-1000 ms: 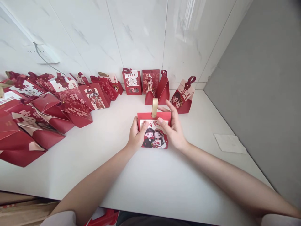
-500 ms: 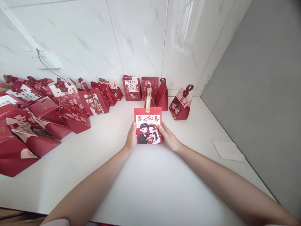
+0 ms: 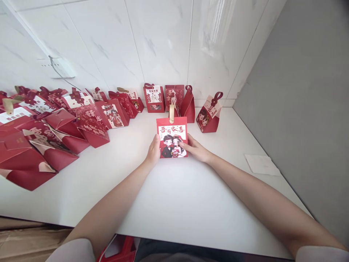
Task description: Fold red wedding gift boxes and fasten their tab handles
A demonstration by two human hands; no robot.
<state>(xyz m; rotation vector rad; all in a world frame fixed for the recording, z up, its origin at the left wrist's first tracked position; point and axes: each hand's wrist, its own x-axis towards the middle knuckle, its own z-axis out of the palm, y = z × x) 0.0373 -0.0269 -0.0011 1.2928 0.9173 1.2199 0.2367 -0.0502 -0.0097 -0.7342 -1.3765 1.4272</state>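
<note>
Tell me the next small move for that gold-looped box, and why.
Probably settle the box upright on the white table: the left hand and right hand hold its opposite sides, its printed front faces the camera, and its gold loop points up. Whether it touches the table yet is hard to tell.

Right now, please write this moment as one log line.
left hand: holds red box, left side | right hand: holds right side, thumb over front | other boxes: behind, left

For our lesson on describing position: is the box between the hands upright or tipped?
Upright: the red wedding gift box has its gold ribbon loop on top and couple picture right way up.
</note>
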